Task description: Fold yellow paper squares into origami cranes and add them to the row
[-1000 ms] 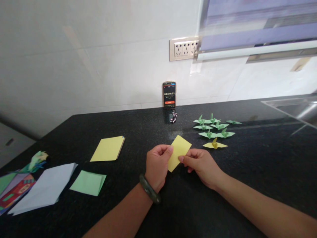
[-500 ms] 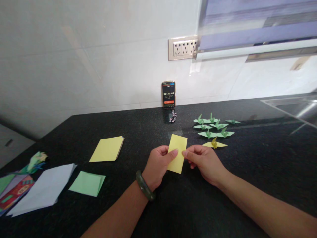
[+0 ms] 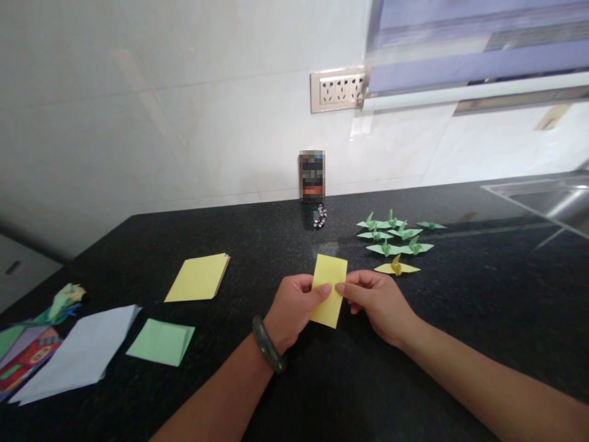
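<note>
A yellow origami paper, folded into a narrow rectangle, is held upright above the dark counter. My left hand pinches its left side, thumb lying across the front. On the opposite edge my right hand grips it between thumb and fingers. Beyond my right hand rests a yellow paper crane, with several green paper cranes grouped behind it. Left of my hands lie a stack of yellow paper and some folded green paper.
A phone with a beaded strap leans against the wall. White sheets and a colourful packet lie at far left. A sink is set in the counter at right. A socket is on the wall.
The folded yellow paper has come slightly down and nearer, and both thumbs have shifted a little across its front. Both hands still hold it.
</note>
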The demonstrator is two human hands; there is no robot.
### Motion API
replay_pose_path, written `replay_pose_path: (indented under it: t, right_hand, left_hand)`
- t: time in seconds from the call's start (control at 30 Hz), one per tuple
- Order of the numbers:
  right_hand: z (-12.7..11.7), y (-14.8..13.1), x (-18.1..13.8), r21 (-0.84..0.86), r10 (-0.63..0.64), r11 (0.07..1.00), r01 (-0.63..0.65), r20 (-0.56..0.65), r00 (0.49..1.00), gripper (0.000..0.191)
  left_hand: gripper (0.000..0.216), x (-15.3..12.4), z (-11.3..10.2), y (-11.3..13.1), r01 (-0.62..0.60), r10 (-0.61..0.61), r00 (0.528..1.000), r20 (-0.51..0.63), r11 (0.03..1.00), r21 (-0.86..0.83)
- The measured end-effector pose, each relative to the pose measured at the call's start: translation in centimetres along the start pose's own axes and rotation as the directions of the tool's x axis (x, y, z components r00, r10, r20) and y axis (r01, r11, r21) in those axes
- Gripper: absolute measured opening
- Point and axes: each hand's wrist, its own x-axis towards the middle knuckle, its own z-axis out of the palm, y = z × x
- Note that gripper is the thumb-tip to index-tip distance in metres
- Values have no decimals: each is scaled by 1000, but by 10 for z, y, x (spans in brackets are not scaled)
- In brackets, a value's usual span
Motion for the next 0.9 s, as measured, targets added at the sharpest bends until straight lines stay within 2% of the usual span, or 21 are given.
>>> replay_pose_path:
  t: [0.33, 0.43, 0.6, 0.8, 0.9]
  right_hand:
    - [-8, -4, 10, 116, -44, 991, 60, -133, 990, 24]
    - [-7, -4, 8, 136, -43, 989, 61, -126, 991, 25]
    - [-4, -3, 5, 93, -3, 996, 3, -1, 1000, 28]
    - [-7, -4, 9, 135, -17, 990, 31, -101, 995, 25]
    - [-8, -6, 10, 168, -7, 986, 27, -114, 993, 27]
  left_hand:
    - [23, -2, -2, 2, 34, -40, 996, 78, 997, 74]
    - [22, -1, -2, 2, 25, -31, 997, 67, 996, 83]
    - [21, 0, 0, -2, -2, -2, 999, 47, 997, 75]
    - [21, 0, 0, -2, 9, -15, 998, 68, 996, 92]
    - [21, 0, 0, -2, 12, -16, 999, 52, 996, 91]
